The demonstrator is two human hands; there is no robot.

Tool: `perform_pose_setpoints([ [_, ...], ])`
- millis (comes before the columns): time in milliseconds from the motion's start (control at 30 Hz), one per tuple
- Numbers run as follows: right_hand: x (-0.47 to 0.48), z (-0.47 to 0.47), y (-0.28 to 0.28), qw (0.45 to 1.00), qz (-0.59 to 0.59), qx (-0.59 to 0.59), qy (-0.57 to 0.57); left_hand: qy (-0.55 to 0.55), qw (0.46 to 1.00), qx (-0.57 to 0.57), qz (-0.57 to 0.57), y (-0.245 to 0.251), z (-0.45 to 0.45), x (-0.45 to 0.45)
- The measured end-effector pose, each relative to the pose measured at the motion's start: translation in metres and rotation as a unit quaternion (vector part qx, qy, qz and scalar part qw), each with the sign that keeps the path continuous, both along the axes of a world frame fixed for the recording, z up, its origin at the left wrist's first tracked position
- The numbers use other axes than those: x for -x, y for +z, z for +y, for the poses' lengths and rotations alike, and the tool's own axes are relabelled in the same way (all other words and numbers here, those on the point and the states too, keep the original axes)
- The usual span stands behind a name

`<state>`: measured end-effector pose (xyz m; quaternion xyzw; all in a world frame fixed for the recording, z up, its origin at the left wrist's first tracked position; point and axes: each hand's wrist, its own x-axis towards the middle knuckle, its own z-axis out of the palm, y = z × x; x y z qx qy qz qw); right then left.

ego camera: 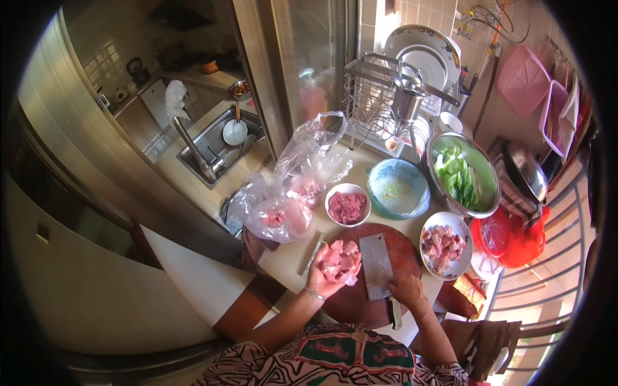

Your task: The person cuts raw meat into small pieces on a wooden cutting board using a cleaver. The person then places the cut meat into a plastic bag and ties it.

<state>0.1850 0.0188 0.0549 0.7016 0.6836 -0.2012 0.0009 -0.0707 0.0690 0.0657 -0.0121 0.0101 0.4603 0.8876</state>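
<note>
Raw meat chunks point(341, 258) are heaped in my left hand point(322, 282), palm up over the left side of a round wooden chopping board point(403, 236). A wide cleaver blade point(378, 265) lies flat on the board. My right hand point(407, 290) is at its lower right corner, fingers touching or close to the metal; whether they grip it I cannot tell. Below that hand a knife handle point(396, 313) sticks out at the board's near edge. Beyond the board stands a white bowl of cut red meat point(346, 207). A patterned plate point(446, 272) with meat pieces is at the right.
Plastic bags of meat point(277, 219) lie at the left. A lined basin point(399, 212), a steel bowl point(491, 193) of leafy greens and a dish rack point(369, 72) stand at the back. Red bags point(526, 246) are at the right, a sink point(193, 164) at the far left.
</note>
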Motion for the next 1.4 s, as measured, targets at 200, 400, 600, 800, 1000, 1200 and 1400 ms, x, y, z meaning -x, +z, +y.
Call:
perform_pose_setpoints([
  [200, 0.049, 0.12, 0.065, 0.901, 0.433, 0.004, -0.034, 0.0, 1.0, 0.022, 0.017, 0.007, -0.007, 0.016],
  [400, 0.117, 0.268, 0.097, 0.687, 0.712, 0.066, -0.128, 0.0, 1.0, -0.005, 0.025, 0.016, -0.015, 0.042],
  [600, 0.175, 0.341, 0.082, 0.536, 0.824, 0.04, -0.179, 0.0, 1.0, -0.013, -0.028, 0.019, -0.026, 0.068],
  [800, 0.214, 0.328, 0.148, 0.683, 0.727, 0.003, -0.069, 0.038, 0.998, 0.003, 0.047, 0.024, -0.03, 0.087],
  [1000, 0.211, 0.274, 0.259, 0.76, 0.635, -0.125, 0.061, -0.006, 1.0, -0.016, 0.026, 0.027, -0.025, 0.093],
  [1200, 0.168, 0.216, 0.345, 0.737, 0.626, -0.238, 0.096, -0.007, 0.998, 0.026, 0.053, 0.031, -0.029, 0.093],
  [1400, 0.115, 0.151, 0.349, 0.72, 0.644, -0.22, 0.138, -0.017, 0.994, 0.081, 0.066, 0.036, -0.038, 0.096],
])
